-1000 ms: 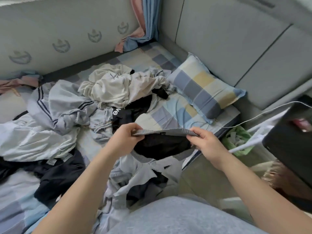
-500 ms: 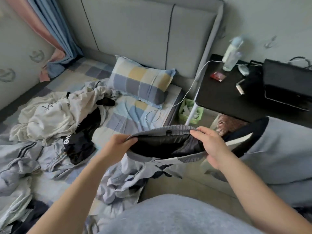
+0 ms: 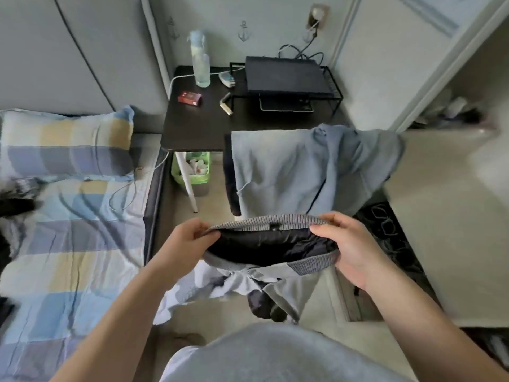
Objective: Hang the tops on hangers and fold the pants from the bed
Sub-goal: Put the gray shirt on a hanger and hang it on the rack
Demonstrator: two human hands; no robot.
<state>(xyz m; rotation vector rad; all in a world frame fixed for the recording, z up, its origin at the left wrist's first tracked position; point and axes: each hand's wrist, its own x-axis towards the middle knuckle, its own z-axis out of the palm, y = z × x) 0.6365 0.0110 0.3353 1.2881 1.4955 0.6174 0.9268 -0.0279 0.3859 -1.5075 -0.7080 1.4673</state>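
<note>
A grey garment with a ribbed band and black lining (image 3: pixel 271 241) hangs in the air between my hands, above the floor beside the bed. My left hand (image 3: pixel 190 239) pinches the band's left end. My right hand (image 3: pixel 348 248) grips its right end. The band is pulled open and the lining shows inside. The rest of the garment dangles below, pale grey and dark. A light blue top (image 3: pixel 305 166) is draped over something in front of me, beyond the held garment. The bed (image 3: pixel 71 257) with checked sheet lies on the left.
A checked pillow (image 3: pixel 66 144) lies at the bed's head. A black side table (image 3: pixel 203 119) carries a spray bottle (image 3: pixel 201 62), a red pack (image 3: pixel 190 98) and a wire rack with a black device (image 3: pixel 283 74). A green bin (image 3: pixel 192 168) stands under it. A white surface (image 3: pixel 446 221) fills the right.
The view has swung right, from the clothes heap on the bed to the side table and the draped blue top. Both hands keep hold of the grey garment, now off the bed's edge.
</note>
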